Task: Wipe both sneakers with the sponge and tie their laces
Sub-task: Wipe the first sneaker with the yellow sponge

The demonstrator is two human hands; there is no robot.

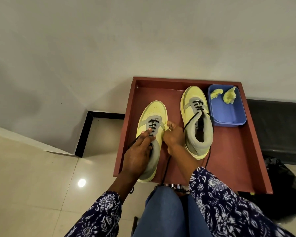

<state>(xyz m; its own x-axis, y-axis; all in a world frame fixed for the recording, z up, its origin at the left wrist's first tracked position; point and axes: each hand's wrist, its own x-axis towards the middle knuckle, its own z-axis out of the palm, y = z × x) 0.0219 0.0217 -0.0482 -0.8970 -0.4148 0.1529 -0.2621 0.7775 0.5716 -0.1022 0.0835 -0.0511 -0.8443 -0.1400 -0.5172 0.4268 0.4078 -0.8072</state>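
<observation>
Sneaker [151,134] on left of tray [232,159]: left hand [138,151] fingers grip its tongue area, right hand [173,136] pinches sponge bit [166,128] against its side

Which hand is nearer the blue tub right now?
Right. The right hand holds a yellow sponge piece between the two sneakers, with the far sneaker between it and the blue tub. The left hand grips the near sneaker, further away.
</observation>
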